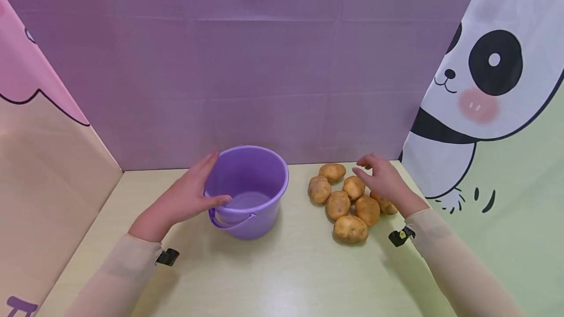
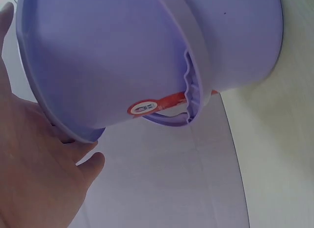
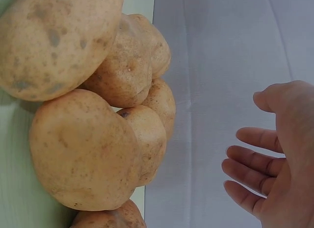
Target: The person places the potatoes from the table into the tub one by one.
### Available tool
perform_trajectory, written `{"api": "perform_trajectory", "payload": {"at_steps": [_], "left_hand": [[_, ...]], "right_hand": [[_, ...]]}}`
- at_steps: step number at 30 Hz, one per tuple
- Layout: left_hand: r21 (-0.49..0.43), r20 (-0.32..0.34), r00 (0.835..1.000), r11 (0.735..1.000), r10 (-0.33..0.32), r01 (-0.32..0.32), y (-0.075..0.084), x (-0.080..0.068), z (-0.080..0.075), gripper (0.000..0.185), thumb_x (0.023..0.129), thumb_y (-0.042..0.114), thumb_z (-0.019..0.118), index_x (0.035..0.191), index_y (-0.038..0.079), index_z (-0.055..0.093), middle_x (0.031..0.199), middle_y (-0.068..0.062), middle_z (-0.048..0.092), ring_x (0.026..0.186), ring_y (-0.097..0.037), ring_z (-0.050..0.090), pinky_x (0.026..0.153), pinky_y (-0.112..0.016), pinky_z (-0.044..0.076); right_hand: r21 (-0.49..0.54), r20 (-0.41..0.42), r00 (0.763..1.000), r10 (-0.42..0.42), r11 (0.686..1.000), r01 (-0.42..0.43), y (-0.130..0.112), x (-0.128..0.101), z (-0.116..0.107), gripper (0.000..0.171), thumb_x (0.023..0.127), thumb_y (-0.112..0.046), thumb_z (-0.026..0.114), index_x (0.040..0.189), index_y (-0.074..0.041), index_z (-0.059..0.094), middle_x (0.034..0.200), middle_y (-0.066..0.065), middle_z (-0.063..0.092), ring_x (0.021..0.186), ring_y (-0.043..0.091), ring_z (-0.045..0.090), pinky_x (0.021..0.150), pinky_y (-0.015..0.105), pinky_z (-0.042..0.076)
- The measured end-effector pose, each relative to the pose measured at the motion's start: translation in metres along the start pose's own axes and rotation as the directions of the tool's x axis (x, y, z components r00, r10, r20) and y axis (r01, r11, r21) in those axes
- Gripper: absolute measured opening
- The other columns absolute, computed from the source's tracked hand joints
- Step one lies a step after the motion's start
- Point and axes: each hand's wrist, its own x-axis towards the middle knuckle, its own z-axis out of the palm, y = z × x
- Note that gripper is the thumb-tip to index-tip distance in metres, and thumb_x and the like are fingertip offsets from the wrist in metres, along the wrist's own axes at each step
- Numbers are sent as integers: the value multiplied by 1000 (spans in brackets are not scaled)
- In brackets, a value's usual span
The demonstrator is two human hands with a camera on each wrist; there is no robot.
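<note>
Both hands were open, left (image 1: pixel 187 197) steadying the bucket (image 1: pixel 251 190), right (image 1: pixel 383 180) empty over the potatoes (image 1: pixel 345 199); best picking the top potato cleanly.

It looked like a staged recording booth rather than any lived-in room. A plain purple backdrop (image 1: pixel 246 62) closed off the far edge of the pale yellow tabletop (image 1: pixel 286 268), and printed cartoon cloths stood as side walls: a panda sheet (image 1: pixel 489 77) along the right edge, a pink-and-peach one (image 1: pixel 39 126) along the left (both hung like curtains). No furniture showed beyond them.
</note>
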Motion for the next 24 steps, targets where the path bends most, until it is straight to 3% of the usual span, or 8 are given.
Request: {"api": "perform_trajectory", "payload": {"at_steps": [11, 24], "left_hand": [[35, 14, 1000, 999, 19, -19, 5, 6, 9, 129, 91, 61, 86, 174, -6, 14, 184, -20, 6, 171, -38, 5, 134, -64, 18], [152, 9, 999, 988, 35, -36, 7, 9, 14, 125, 93, 66, 80, 171, -10, 18, 183, -23, 9, 170, -42, 9, 133, -64, 20]], "right_hand": [[0, 6, 1000, 11, 1000, -11, 1, -3, 3, 37, 111, -30, 68, 128, 2, 72, 129, 22, 69, 121, 45, 65, 101, 62, 56], [-2, 2, 1000, -4, 1000, 4, 7, -5, 3, 31, 111, -26, 68, 124, 2, 73, 124, 21, 71, 119, 45, 66, 102, 62, 55]]}}
